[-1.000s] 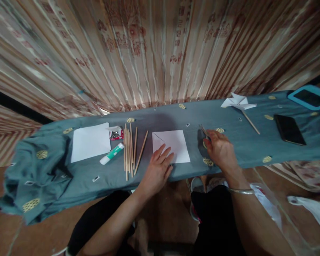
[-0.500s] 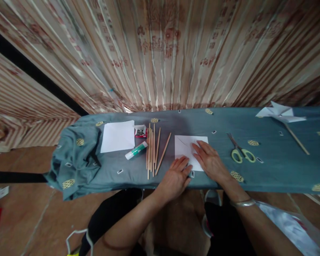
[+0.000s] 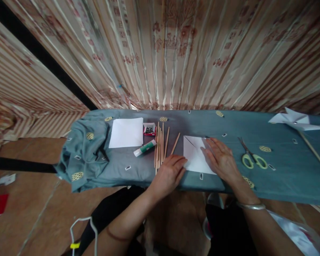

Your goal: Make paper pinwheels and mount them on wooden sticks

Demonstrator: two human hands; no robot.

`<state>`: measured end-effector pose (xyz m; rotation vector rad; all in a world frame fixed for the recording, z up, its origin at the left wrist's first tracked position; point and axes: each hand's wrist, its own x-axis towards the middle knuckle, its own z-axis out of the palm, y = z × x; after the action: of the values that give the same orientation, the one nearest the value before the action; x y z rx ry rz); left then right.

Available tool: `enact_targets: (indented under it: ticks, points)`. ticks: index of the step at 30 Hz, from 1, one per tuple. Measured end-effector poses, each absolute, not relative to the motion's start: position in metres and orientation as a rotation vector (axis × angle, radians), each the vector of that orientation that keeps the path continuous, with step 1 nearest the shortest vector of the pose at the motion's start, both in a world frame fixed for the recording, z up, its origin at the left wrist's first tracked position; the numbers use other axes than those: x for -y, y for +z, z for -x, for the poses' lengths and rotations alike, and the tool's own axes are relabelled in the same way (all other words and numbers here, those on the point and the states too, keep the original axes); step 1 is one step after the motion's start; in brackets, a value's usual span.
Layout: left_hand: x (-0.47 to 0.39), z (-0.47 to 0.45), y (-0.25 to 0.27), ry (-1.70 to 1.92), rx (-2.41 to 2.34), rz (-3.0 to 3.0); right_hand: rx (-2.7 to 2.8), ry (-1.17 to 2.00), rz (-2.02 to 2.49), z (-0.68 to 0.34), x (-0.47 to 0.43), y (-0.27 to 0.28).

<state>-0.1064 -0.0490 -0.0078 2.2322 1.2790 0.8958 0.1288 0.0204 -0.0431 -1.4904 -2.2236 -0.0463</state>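
Observation:
A white square sheet of paper [image 3: 196,158] lies on the cloth-covered table, with a dark diagonal slit running in from its upper left corner. My left hand [image 3: 168,173] is at the sheet's lower left edge, fingers stretched out and fingertips touching the paper. Spread over the right side of the same sheet is my right hand [image 3: 221,160], its fingers extended and lying on the surface. Scissors [image 3: 249,154] with yellow-green handles lie to the right of this hand, blades apart. Several wooden sticks [image 3: 161,144] lie left of the sheet, partly hidden by my left hand.
A glue stick [image 3: 145,148], a small red-edged box of dark metal pieces [image 3: 149,129] and a stack of white paper [image 3: 126,132] lie at the left. A white paper pinwheel [image 3: 296,120] on a stick lies far right. Bunched cloth [image 3: 88,149] covers the left end.
My left hand has slid off the sheet's middle to its left edge. My right hand stays on the paper's right side. The camera view has shifted slightly.

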Motion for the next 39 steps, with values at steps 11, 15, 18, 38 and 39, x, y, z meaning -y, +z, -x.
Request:
enact_targets:
  ticks: [11,15,18,38,39]
  points:
    - [0.064,0.103,-0.010,0.672,-1.211,-2.238,2.162,0.156,1.302,-0.076,-0.014,-0.029]
    - [0.060,0.114,-0.002,0.780,-1.238,-2.202,2.113,0.342,1.238,-0.043,-0.010,-0.023]
    - [0.051,0.137,0.005,0.952,-1.342,-2.114,2.082,0.419,1.230,-0.024,-0.010,-0.025]
    - [0.034,0.251,-0.027,0.793,-1.927,-2.267,2.323,0.375,1.158,-0.010,0.010,-0.027]
    - [0.035,0.248,-0.024,0.829,-1.919,-2.295,2.321,0.373,1.163,-0.014,0.009,-0.027]
